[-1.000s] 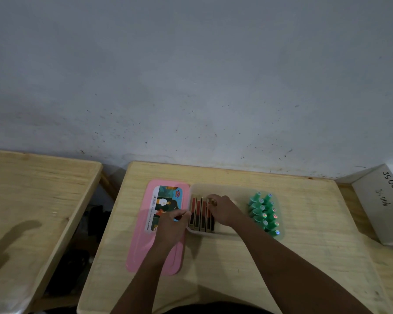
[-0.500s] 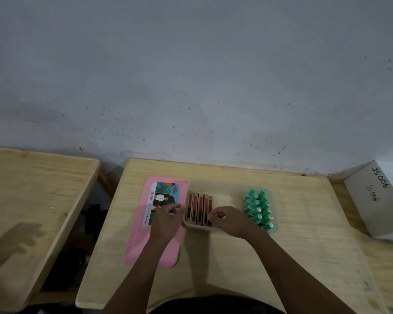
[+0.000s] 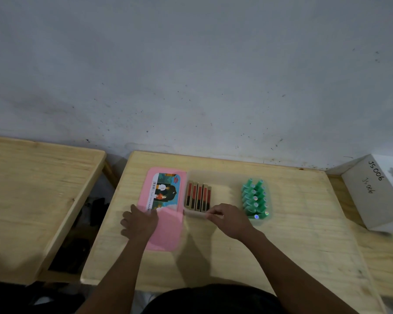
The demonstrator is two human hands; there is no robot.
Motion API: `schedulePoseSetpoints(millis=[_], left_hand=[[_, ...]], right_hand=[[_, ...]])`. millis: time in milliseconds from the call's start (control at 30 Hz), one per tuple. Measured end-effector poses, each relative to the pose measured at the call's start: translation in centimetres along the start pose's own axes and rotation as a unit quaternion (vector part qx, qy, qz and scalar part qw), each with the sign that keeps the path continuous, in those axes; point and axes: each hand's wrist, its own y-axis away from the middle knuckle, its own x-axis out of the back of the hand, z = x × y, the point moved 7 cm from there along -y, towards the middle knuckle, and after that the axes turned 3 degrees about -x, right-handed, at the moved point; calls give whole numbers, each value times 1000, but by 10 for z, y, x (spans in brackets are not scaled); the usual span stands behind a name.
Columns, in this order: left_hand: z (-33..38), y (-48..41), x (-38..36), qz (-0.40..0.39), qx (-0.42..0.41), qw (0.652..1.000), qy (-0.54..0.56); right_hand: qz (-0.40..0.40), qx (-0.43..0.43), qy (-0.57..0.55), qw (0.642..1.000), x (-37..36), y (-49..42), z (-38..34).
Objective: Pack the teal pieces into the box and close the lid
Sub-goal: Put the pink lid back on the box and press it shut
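A shallow clear box (image 3: 225, 177) sits mid-table. Several teal pieces (image 3: 254, 198) stand packed in rows at its right end. Several red-and-black slats (image 3: 198, 198) fill its left end, with bare floor between the two groups. The pink lid (image 3: 168, 230), with a picture label, lies flat on the table against the box's left side. My left hand (image 3: 138, 223) lies across the lid's near left edge, thumb on top and fingers over the rim. My right hand (image 3: 227, 219) pinches the box's front wall near the slats.
A second wooden table (image 3: 32, 189) stands to the left across a dark gap. A white cardboard box (image 3: 377, 193) marked JS006 sits at the right edge. A grey wall runs along the back of the table (image 3: 304, 234).
My left hand slid left from the lid's right part to its left edge. My right hand drew back from inside the box, over the slats, to the front wall.
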Motion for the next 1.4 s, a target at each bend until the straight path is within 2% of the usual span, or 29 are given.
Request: schedulePoseSetpoints(millis=[133, 200, 333, 433, 533, 667, 700, 767, 833, 900, 933, 1000, 1067, 1200, 1233, 1300, 1400], left_hand=[[-7, -6, 4, -42, 51, 997, 31], [-7, -7, 12, -44, 46, 997, 48], [18, 2, 35, -57, -36, 975, 213], [54, 11, 64, -59, -139, 965, 213], [79, 16, 93, -33, -203, 956, 211], [101, 38, 133, 47, -226, 915, 332], [104, 46, 138, 59, -225, 900, 368], [110, 57, 133, 33, -218, 874, 434], [113, 65, 117, -3, -199, 859, 471], [114, 68, 95, -47, -171, 844, 506], [115, 69, 83, -76, -150, 830, 532], [120, 73, 62, -140, -112, 793, 582], [127, 74, 48, -179, -91, 771, 605], [136, 66, 42, -215, -57, 715, 663], [137, 62, 42, -220, -56, 713, 664], [140, 55, 40, -240, -62, 743, 622], [136, 48, 29, -230, -75, 836, 493]], right_hand=[[7, 0, 10, 1000, 1, 1, -1], [2, -4, 7, 1000, 1, 1, -1], [-28, -16, -18, 999, 2, -1, -2], [-52, -12, -52, 997, 4, -4, -4], [-28, -21, -95, 995, 13, -5, -10], [23, -38, -214, 976, 29, 4, -31], [21, -49, -262, 964, 30, 7, -36], [-21, -70, -384, 921, 24, 11, -47], [-64, -83, -528, 843, 18, 12, -54], [-43, -97, -644, 757, 22, 10, -49], [-17, -105, -676, 729, 27, 9, -42], [28, -108, -705, 700, 40, 11, -26], [54, -106, -703, 701, 56, 17, -9], [60, -119, -644, 753, 86, 35, 26], [60, -123, -630, 765, 94, 38, 36], [73, -119, -616, 775, 109, 41, 52], [140, -137, -569, 799, 129, 41, 69]])
